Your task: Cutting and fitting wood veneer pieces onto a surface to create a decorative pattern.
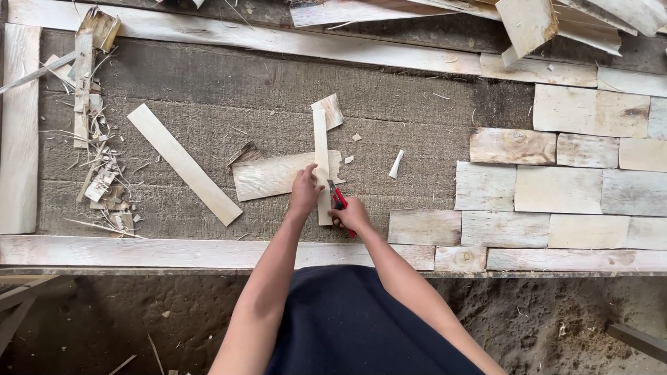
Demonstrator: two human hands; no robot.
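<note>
a: head view first. what am i looking at?

b: i see the left hand (pixel 305 189) flat, fingers spread, pressing a narrow upright strip (pixel 322 163) down across a wider thin board (pixel 278 175) on the desk (pixel 208 90). the right hand (pixel 353 215) is closed around a red-handled knife (pixel 338 199), blade set against the strip's right edge, just beside the left hand's fingers.

a: how would you do this cut well?

b: my judgement: keep firm weight on the strip so it works as a straightedge and doesn't skid, keep the fingertips back from the edge, and make light passes with the blade tilted into the guide rather than one hard pull.

a: anything around the hands?

b: a long loose slat (pixel 183 163) lies slanted to the left, scraps and splinters (pixel 104 180) further left, and rows of fitted wooden tiles (pixel 556 187) fill the right side. only this one view, so i can't tell how deep the blade sits.
</note>
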